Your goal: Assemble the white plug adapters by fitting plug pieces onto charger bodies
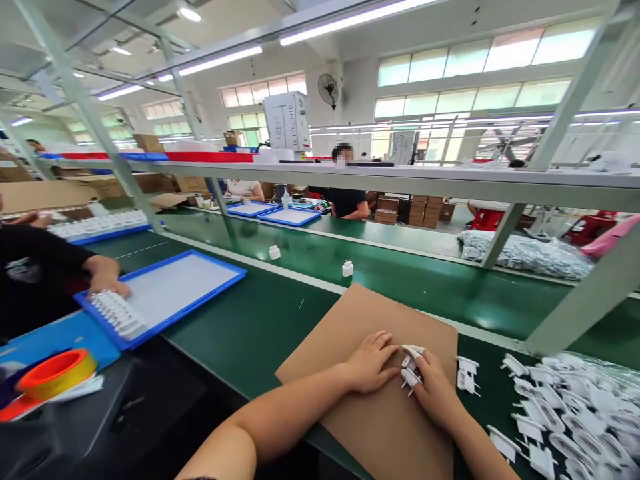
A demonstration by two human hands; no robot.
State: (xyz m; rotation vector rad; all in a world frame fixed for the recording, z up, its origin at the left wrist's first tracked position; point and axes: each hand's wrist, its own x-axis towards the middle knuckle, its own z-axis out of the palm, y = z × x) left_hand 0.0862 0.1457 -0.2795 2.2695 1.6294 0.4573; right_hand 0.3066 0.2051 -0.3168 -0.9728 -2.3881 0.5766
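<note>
My right hand (434, 385) is closed around a couple of small white plastic plug parts (410, 377) with thin pins, above a sheet of brown cardboard (345, 340). White covers sit on some of its fingertips. Beside it, my left hand (373, 363) lies over the cardboard with its fingers stretched out, the tips close to those parts. I cannot tell whether they touch. Just right of the cardboard are a few more white plug parts (467, 375). A large pile of similar white pieces (575, 407) spreads over the green bench at the right.
A co-worker's hand (107, 277) touches a row of white pieces in a blue-rimmed tray (200, 303) at left. Two small white adapters (347, 268) stand on the green belt (400, 257) beyond. Orange and yellow tape rolls (57, 373) lie lower left. A shelf (350, 175) crosses overhead.
</note>
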